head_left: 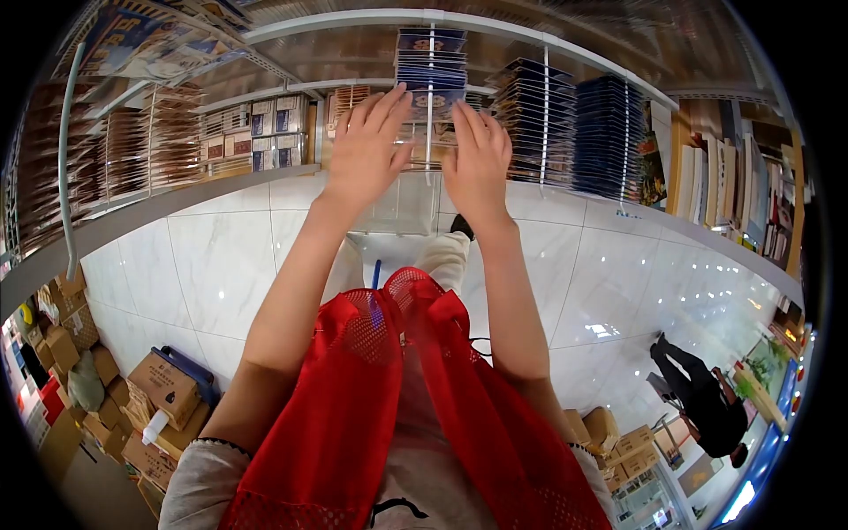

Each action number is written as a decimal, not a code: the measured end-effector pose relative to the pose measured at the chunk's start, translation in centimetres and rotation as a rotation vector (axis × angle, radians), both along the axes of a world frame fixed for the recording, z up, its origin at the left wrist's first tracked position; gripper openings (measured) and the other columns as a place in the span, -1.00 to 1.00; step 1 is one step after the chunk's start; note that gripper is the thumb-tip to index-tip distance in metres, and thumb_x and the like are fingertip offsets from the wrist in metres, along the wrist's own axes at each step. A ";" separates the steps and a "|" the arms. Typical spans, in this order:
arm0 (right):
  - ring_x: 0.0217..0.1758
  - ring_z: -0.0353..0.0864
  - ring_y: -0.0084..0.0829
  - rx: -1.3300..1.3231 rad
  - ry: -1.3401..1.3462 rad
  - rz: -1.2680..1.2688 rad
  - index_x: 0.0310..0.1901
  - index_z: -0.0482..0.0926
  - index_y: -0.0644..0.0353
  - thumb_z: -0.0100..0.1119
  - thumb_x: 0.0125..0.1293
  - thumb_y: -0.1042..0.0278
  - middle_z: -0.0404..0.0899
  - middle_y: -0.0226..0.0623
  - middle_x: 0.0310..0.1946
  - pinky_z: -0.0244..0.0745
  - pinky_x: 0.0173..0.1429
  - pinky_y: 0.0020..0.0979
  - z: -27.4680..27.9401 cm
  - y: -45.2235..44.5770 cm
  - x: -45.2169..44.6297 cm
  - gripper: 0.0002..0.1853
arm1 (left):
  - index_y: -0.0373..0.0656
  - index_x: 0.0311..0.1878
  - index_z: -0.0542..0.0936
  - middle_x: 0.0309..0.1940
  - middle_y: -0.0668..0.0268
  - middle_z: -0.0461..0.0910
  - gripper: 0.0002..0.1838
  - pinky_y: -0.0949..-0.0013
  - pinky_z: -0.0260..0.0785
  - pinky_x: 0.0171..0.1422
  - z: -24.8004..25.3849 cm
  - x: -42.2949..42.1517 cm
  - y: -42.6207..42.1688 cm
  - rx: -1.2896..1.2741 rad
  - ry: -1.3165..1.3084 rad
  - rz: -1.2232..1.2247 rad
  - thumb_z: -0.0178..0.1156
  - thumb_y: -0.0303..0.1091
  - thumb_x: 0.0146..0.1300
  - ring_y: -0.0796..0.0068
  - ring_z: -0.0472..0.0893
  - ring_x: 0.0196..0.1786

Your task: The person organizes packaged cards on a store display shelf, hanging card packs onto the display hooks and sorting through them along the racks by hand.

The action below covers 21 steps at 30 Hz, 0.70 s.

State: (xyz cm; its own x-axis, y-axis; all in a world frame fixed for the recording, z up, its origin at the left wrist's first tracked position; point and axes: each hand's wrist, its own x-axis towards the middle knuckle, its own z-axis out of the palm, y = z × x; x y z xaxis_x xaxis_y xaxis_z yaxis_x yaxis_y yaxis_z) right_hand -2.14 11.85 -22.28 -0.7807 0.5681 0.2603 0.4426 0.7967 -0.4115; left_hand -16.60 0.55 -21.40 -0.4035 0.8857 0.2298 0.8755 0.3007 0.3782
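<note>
A stack of dark blue printed packets (430,78) lies on the wire shelf in front of me, behind a thin upright rod. My left hand (369,146) reaches to its left side, fingers stretched out and the index fingertip at the packets' edge. On the opposite side, my right hand (478,159) has its fingers extended, with fingertips at the right edge of the same stack. Neither hand is wrapped round anything. Just right of my right hand stand taller stacks of dark blue packets (523,119).
Brown packet stacks (174,124) and small boxes (278,132) fill the shelf's left part. Books (720,181) stand at the right. Cardboard boxes (163,389) are piled on the tiled floor (221,256) behind left. A person in black (707,397) is behind right.
</note>
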 end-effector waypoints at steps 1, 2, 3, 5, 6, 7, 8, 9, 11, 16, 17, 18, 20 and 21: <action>0.43 0.23 -0.06 0.003 -0.027 0.009 0.33 0.40 0.17 0.22 0.12 0.48 0.35 -0.28 0.37 0.07 0.47 0.10 -0.3 0.4 -0.6 -0.35 | -0.07 0.40 0.40 0.43 0.35 0.35 -0.38 0.07 0.20 0.42 -0.3 -0.2 0.3 -0.012 0.025 -0.001 0.27 -0.18 0.29 0.18 0.37 0.38; 0.43 0.22 -0.06 0.005 -0.054 0.019 0.35 0.38 0.17 0.22 0.12 0.47 0.34 -0.29 0.38 0.06 0.47 0.12 -0.5 0.7 -1.0 -0.33 | -0.08 0.40 0.40 0.44 0.36 0.35 -0.37 0.06 0.19 0.43 -0.7 -0.3 0.5 -0.025 0.050 -0.003 0.26 -0.15 0.28 0.19 0.36 0.38; 0.43 0.23 -0.06 0.000 -0.071 0.016 0.37 0.36 0.17 0.20 0.14 0.47 0.33 -0.29 0.39 0.05 0.48 0.12 -0.7 0.8 -1.2 -0.33 | -0.09 0.39 0.40 0.44 0.37 0.36 -0.37 0.05 0.18 0.44 -1.0 -0.3 0.6 -0.038 0.074 -0.005 0.26 -0.13 0.28 0.20 0.36 0.38; 0.41 0.25 -0.06 -0.013 -0.107 0.010 0.40 0.33 0.16 0.16 0.18 0.47 0.33 -0.29 0.41 0.03 0.50 0.12 -1.1 0.8 -1.5 -0.32 | -0.09 0.39 0.42 0.45 0.39 0.35 -0.38 0.07 0.17 0.45 -1.6 0.0 0.8 -0.068 0.109 -0.005 0.24 -0.10 0.30 0.21 0.36 0.38; 0.42 0.25 -0.06 -0.004 -0.075 0.010 0.39 0.33 0.15 0.16 0.17 0.47 0.33 -0.30 0.41 0.03 0.50 0.12 -0.9 0.8 -1.7 -0.32 | -0.08 0.38 0.42 0.45 0.39 0.35 -0.39 0.07 0.17 0.45 -1.7 0.1 0.8 -0.083 0.125 -0.005 0.23 -0.09 0.31 0.22 0.36 0.38; 0.42 0.25 -0.06 0.005 -0.043 0.010 0.39 0.33 0.15 0.16 0.17 0.46 0.34 -0.30 0.40 0.02 0.50 0.13 -0.5 0.8 -2.0 -0.33 | -0.08 0.37 0.43 0.45 0.40 0.35 -0.40 0.07 0.17 0.45 -1.8 0.2 0.8 -0.072 0.125 -0.002 0.24 -0.10 0.30 0.22 0.37 0.38; 0.42 0.25 -0.06 0.013 -0.012 0.012 0.39 0.34 0.15 0.16 0.17 0.46 0.34 -0.31 0.40 0.02 0.50 0.13 -0.3 0.8 -2.1 -0.33 | -0.08 0.37 0.44 0.44 0.40 0.36 -0.40 0.08 0.18 0.45 -1.9 0.2 0.8 -0.061 0.124 0.002 0.24 -0.10 0.30 0.22 0.37 0.37; 0.42 0.25 -0.06 0.026 -0.026 0.019 0.39 0.34 0.14 0.16 0.17 0.46 0.35 -0.31 0.40 0.02 0.50 0.14 -0.4 0.9 -2.2 -0.33 | -0.08 0.36 0.45 0.44 0.41 0.36 -0.41 0.08 0.18 0.45 -2.0 0.4 0.7 -0.051 0.121 0.005 0.24 -0.11 0.30 0.23 0.37 0.37; 0.42 0.25 -0.07 0.055 -0.052 0.030 0.38 0.35 0.13 0.16 0.17 0.45 0.36 -0.31 0.38 0.01 0.51 0.15 -0.7 1.3 -2.4 -0.34 | -0.08 0.35 0.46 0.43 0.41 0.37 -0.42 0.07 0.18 0.44 -1.9 0.5 0.7 -0.049 0.102 0.003 0.25 -0.11 0.29 0.23 0.38 0.36; 0.42 0.25 -0.09 -0.009 -0.112 0.003 0.36 0.37 0.12 0.16 0.18 0.45 0.38 -0.32 0.36 0.00 0.51 0.15 -0.1 0.8 -1.7 -0.36 | -0.08 0.34 0.46 0.40 0.40 0.40 -0.42 0.04 0.18 0.43 -1.4 0.5 0.6 -0.038 0.096 -0.011 0.27 -0.13 0.27 0.21 0.39 0.34; 0.42 0.25 -0.09 -0.020 -0.124 -0.003 0.36 0.38 0.11 0.16 0.18 0.45 0.39 -0.32 0.35 0.00 0.51 0.15 0.1 0.5 -1.4 -0.37 | -0.09 0.33 0.46 0.39 0.40 0.40 -0.42 0.04 0.18 0.43 -1.2 0.5 0.4 -0.047 0.092 -0.017 0.28 -0.13 0.26 0.21 0.39 0.34; 0.42 0.25 -0.10 -0.013 -0.119 0.001 0.37 0.37 0.11 0.15 0.19 0.46 0.39 -0.33 0.35 0.00 0.51 0.14 0.0 0.2 -1.1 -0.36 | -0.09 0.33 0.46 0.38 0.40 0.41 -0.41 0.04 0.19 0.43 -0.9 0.5 0.3 -0.056 0.089 -0.024 0.28 -0.14 0.26 0.21 0.39 0.34; 0.42 0.26 -0.12 0.000 -0.108 0.009 0.38 0.36 0.11 0.15 0.19 0.46 0.39 -0.33 0.35 0.00 0.52 0.13 -0.2 -0.3 -0.3 -0.36 | -0.10 0.37 0.43 0.39 0.38 0.40 -0.40 0.05 0.18 0.43 -0.2 0.7 -0.3 -0.074 0.065 -0.044 0.26 -0.17 0.28 0.22 0.38 0.36; 0.42 0.25 -0.13 -0.013 -0.104 0.011 0.38 0.35 0.11 0.15 0.19 0.47 0.38 -0.34 0.35 -0.01 0.52 0.13 -0.1 -0.6 -0.1 -0.35 | -0.11 0.38 0.42 0.40 0.38 0.40 -0.40 0.06 0.17 0.43 0.0 0.9 -0.6 -0.083 0.054 -0.055 0.26 -0.19 0.29 0.22 0.37 0.36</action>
State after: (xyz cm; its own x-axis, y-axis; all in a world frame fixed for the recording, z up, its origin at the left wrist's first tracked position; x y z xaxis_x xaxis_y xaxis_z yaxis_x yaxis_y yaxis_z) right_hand -2.20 11.23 -22.35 -0.8094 0.5620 0.1703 0.4745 0.7967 -0.3743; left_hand -15.69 -0.06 -21.39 -0.3425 0.9232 0.1745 0.9100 0.2797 0.3060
